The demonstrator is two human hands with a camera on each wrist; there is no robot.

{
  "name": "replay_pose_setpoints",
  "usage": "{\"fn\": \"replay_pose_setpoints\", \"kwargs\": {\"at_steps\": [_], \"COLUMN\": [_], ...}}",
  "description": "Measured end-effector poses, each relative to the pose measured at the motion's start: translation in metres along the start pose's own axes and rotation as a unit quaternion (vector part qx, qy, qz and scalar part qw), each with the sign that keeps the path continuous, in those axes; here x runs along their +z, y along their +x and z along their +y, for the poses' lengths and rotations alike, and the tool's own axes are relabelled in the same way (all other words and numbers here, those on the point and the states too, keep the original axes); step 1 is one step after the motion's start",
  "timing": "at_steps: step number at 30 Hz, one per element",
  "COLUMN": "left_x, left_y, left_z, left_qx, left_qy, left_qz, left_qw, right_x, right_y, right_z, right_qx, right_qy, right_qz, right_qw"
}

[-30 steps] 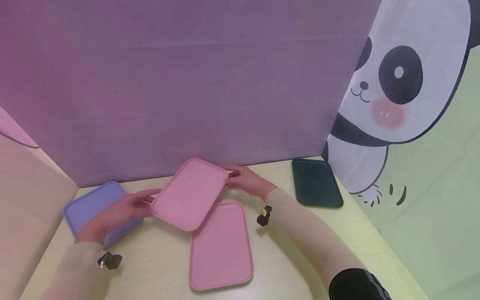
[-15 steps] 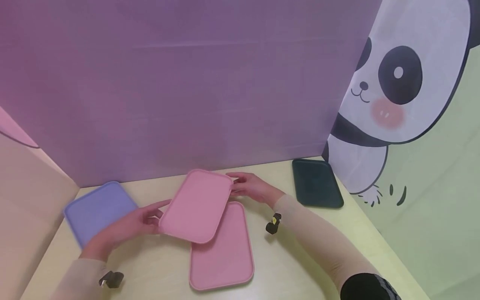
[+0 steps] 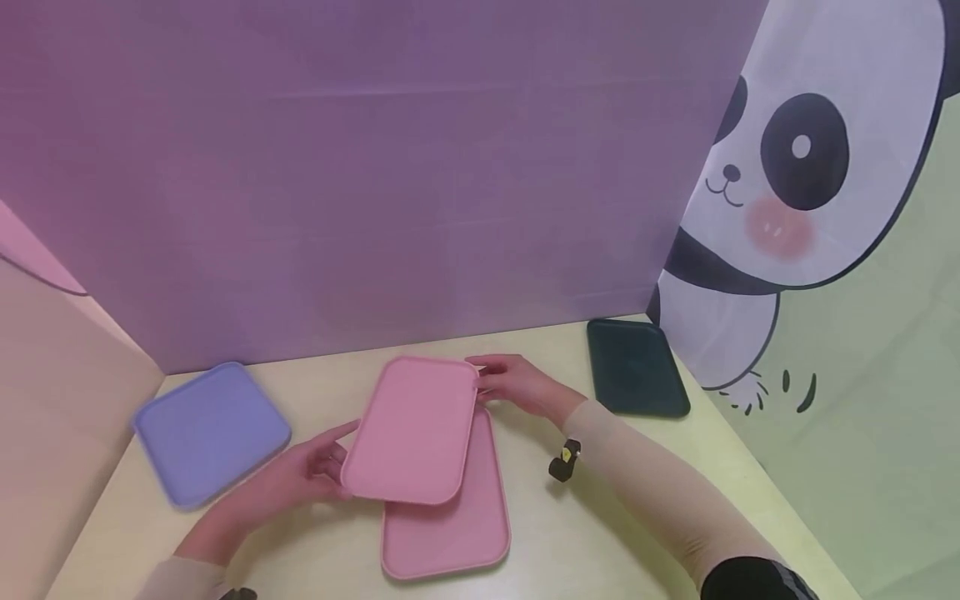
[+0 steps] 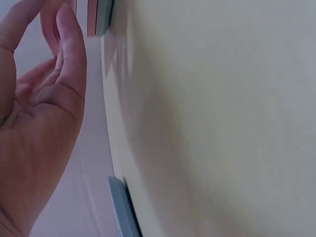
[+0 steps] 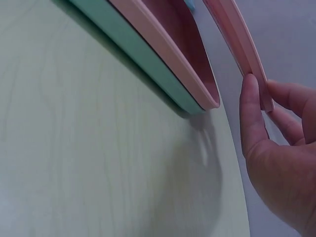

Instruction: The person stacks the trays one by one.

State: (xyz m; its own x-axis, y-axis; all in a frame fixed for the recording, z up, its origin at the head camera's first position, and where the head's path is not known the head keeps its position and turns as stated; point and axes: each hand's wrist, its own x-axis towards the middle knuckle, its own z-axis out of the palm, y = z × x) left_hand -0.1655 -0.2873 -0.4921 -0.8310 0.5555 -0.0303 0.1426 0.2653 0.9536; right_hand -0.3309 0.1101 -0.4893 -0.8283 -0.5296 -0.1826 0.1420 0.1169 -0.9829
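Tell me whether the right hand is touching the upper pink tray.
Touching. The right wrist view shows the right hand pinching the rim of the upper pink tray between thumb and fingers; the head view agrees, its fingertips at that tray's far corner.

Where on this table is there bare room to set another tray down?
Bare tabletop lies between the pink trays and the dark green tray, though the right forearm crosses it. Another patch lies in front of the purple tray. It is crowded at the centre, where both hands hold the upper pink tray above the lower pink tray.
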Motion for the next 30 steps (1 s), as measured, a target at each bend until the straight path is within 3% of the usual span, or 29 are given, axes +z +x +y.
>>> {"fn": "replay_pose_setpoints", "kwargs": {"at_steps": [13, 23, 30], "left_x": [0.038, 0.058, 0.069], "left_y": [-0.004, -0.006, -0.009], "left_z": [-0.006, 0.010, 0.019], "left_qx": [0.031, 0.003, -0.014], "left_qy": [0.022, 0.070, 0.127], "left_qz": [0.028, 0.020, 0.010], "left_qw": [0.9989, 0.9974, 0.9918], "right_x": [-0.002, -0.001, 0.000], "right_y": [-0.018, -0.028, -0.034], "right_z": [0.005, 0.004, 0.007], "right_qx": [0.006, 0.024, 0.018], "right_qy": [-0.042, -0.048, -0.052], "right_qz": [-0.002, -0.007, -0.015], "right_qw": [0.999, 0.999, 0.998]}}
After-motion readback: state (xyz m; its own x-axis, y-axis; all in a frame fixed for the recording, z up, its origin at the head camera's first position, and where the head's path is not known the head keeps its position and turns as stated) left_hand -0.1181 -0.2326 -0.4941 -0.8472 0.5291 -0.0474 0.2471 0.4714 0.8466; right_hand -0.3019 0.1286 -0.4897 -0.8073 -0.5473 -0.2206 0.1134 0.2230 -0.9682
